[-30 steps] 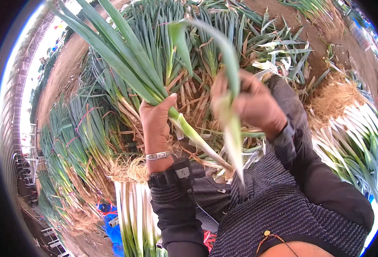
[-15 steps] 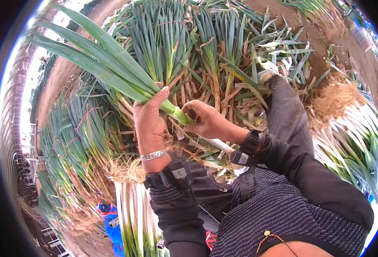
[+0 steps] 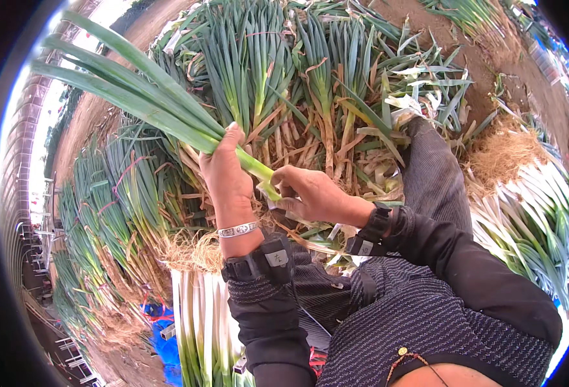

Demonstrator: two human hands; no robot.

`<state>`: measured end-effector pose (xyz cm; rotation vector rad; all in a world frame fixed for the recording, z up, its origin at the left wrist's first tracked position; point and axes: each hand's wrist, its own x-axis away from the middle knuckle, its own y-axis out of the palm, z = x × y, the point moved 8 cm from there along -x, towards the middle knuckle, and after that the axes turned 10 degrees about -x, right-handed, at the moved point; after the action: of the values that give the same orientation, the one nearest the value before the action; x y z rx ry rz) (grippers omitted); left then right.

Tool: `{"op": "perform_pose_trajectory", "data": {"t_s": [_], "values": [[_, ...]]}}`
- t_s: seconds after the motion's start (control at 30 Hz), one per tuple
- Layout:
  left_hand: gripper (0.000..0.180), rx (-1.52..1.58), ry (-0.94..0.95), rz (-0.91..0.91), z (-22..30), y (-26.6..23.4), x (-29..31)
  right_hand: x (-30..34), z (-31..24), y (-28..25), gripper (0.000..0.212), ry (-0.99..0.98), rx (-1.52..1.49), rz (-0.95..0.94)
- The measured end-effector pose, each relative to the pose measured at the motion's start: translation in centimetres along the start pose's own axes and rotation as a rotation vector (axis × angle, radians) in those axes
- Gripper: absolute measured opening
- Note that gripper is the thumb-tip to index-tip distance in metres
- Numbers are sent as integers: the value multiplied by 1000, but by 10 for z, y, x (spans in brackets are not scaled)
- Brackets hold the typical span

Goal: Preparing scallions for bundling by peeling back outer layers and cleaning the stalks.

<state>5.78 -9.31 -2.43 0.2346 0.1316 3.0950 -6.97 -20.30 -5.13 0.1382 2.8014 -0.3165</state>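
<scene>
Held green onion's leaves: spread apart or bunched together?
Spread apart: the leaves fan out toward the upper left, coming together near the left hand.

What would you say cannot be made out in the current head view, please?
Held green onion: head view, part of its stem hidden by the right hand.
Left hand: head view, fingertips other than the thumb's mostly hidden behind the hand itself.
White-stemmed bunch, lower left: head view, leaf ends cut off by the picture's lower edge.
Pendant: head view, details too small.
</scene>
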Motion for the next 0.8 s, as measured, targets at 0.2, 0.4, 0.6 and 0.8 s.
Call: {"op": "perform_pose_trajectory", "data": {"t_s": [0.2, 0.4, 0.6, 0.8], "values": [[17, 126, -44, 87, 13, -4, 9, 5, -34, 3, 18, -534, 138, -67], [22, 267, 238, 249, 44, -27, 10, 20, 8, 22, 15, -199, 314, -360], [21, 309, 392, 333, 69, -59, 14, 72, 49, 11, 9, -71, 415, -479], [20, 352, 376, 268, 76, -75, 13, 104, 109, -27, 7, -5, 577, -446]]}}
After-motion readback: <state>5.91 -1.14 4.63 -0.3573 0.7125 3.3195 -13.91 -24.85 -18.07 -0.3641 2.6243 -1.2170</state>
